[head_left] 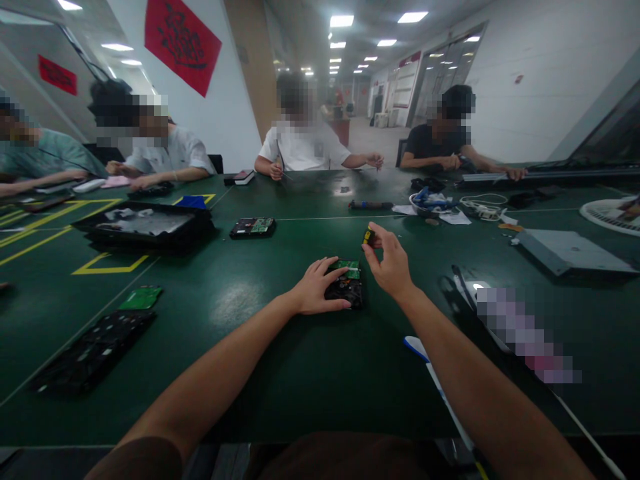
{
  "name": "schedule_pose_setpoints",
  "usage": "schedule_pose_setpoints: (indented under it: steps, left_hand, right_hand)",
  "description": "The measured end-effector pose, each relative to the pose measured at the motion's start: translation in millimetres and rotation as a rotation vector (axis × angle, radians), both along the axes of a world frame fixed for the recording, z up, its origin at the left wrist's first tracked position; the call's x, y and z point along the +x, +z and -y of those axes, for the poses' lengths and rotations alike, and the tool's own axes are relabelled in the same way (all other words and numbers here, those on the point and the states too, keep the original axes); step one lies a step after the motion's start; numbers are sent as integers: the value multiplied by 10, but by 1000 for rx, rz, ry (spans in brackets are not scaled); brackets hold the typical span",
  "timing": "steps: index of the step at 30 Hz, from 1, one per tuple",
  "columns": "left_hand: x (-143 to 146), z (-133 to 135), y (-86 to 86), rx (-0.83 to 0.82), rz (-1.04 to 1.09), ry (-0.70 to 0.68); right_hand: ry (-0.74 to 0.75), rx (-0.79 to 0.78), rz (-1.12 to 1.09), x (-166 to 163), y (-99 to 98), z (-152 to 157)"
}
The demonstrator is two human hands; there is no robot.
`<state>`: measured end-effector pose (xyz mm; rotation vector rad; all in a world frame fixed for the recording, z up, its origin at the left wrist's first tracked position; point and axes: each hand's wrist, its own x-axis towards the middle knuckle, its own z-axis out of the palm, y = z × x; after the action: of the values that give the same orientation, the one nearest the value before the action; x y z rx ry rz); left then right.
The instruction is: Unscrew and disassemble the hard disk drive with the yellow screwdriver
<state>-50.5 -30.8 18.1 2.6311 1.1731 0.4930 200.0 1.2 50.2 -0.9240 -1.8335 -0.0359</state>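
Observation:
A small black device with a green circuit board (349, 290) lies on the table in front of me. My left hand (316, 288) holds it from the left, fingers over its far part and thumb along its near part. Just beyond its right far corner, my right hand (387, 261) is raised, thumb and fingers pinching a short yellow-and-black screwdriver (369, 237). The lower end of this tool is too small and dark to make out, so I cannot tell whether it touches the board.
A similar opened device (253, 227) lies farther off. On the left are a black tray (150, 230), a black casing (97, 350) and a green board (141, 298). A grey metal box (575, 252) and a bowl of cables (433, 203) stand right. Several people sit across the table.

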Motion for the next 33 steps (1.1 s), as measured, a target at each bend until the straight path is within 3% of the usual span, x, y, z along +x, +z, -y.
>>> schedule_pose_setpoints:
  steps: [6,13,18,25,33]
  left_hand:
    - [64,-25,-2,18,8,2]
    - [150,-48,-12,-28,5,5]
    - [129,-47,33,-57,5,-15]
    - [113,-207,94,-80,14,-117]
    - [277,-265,27,-47,55,-99]
  right_hand:
    - [23,-13,-120,51,-2,-61]
    - [-49,15,-62,167,52,-52]
    - [13,-42,-145,182,33,-72]
    - [-94,52,-65,208,55,-81]
    - [-95,15,-151,222,-11,-134]
